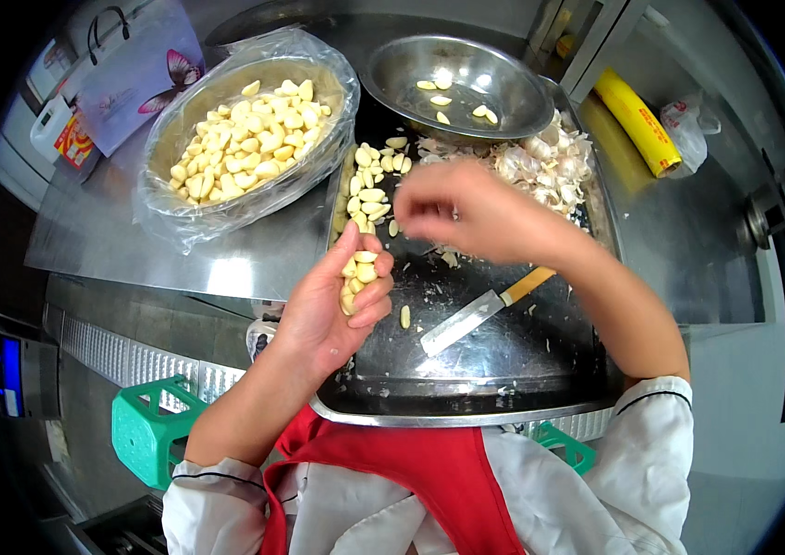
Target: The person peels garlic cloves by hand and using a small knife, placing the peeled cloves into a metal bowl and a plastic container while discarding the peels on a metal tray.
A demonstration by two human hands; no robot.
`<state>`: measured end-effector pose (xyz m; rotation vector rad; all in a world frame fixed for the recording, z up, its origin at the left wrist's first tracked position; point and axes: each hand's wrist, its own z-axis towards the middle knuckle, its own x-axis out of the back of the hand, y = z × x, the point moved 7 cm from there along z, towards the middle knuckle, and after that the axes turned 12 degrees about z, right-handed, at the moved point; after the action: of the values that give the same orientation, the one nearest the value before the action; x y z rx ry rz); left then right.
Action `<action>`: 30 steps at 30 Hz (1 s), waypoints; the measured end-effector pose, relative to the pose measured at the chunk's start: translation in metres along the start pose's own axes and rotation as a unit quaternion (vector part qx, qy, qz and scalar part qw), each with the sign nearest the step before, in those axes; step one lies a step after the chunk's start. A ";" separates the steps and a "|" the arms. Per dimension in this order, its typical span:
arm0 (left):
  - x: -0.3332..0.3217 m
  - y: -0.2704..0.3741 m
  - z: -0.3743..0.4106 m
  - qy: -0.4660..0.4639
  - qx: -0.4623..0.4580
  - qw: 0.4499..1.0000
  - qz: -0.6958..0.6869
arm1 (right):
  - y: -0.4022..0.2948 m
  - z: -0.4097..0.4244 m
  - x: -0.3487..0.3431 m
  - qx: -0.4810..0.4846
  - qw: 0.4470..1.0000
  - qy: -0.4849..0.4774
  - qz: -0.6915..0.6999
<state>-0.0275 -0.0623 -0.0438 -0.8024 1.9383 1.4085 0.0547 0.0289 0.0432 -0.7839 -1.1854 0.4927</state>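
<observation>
Several peeled garlic cloves [359, 274] lie cupped in my left hand [337, 291], palm up over the left edge of the black metal tray [476, 388]. My right hand [462, 208] is blurred above the tray, fingers curled; whether they hold anything cannot be seen. Just left of it, more peeled cloves [368, 187] are grouped along the tray's side. Behind the right wrist rises a heap of garlic skins and unpeeled garlic [545, 166]. A knife [465, 320] with a yellowish handle rests on the tray below my right forearm, near a single clove [405, 317].
A plastic-lined bowl [157, 146] full of peeled cloves stands to the left on the steel table [281, 250]. At the tray's back, a steel basin [392, 104] holds several cloves. A yellow roll [639, 121] lies at right. A green stool [150, 430] stands lower left.
</observation>
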 end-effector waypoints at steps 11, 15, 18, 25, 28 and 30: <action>-0.001 0.008 -0.009 0.014 -0.040 0.999 0.024 | 0.008 -0.021 -0.070 0.014 0.989 -0.140 -0.032; -0.001 0.006 -0.012 -0.001 -0.035 0.999 0.039 | 0.023 -0.006 -0.033 0.012 0.999 -0.001 -0.044; -0.001 0.005 -0.012 0.022 -0.025 0.999 0.029 | 0.036 0.007 -0.014 0.010 0.992 0.032 -0.119; 0.001 0.002 -0.011 0.016 -0.010 0.999 0.027 | 0.055 0.025 -0.034 -0.025 0.978 -0.052 -0.200; 0.002 -0.001 -0.011 -0.001 0.002 0.999 0.035 | 0.053 0.031 -0.032 -0.055 0.974 -0.064 -0.209; 0.003 -0.003 -0.009 -0.026 0.015 0.999 0.031 | 0.053 0.033 -0.027 -0.077 0.985 -0.052 -0.148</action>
<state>-0.0283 -0.0726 -0.0460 -0.6897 1.9547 1.4180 0.0181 0.0536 -0.0086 -0.7029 -1.4225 0.1993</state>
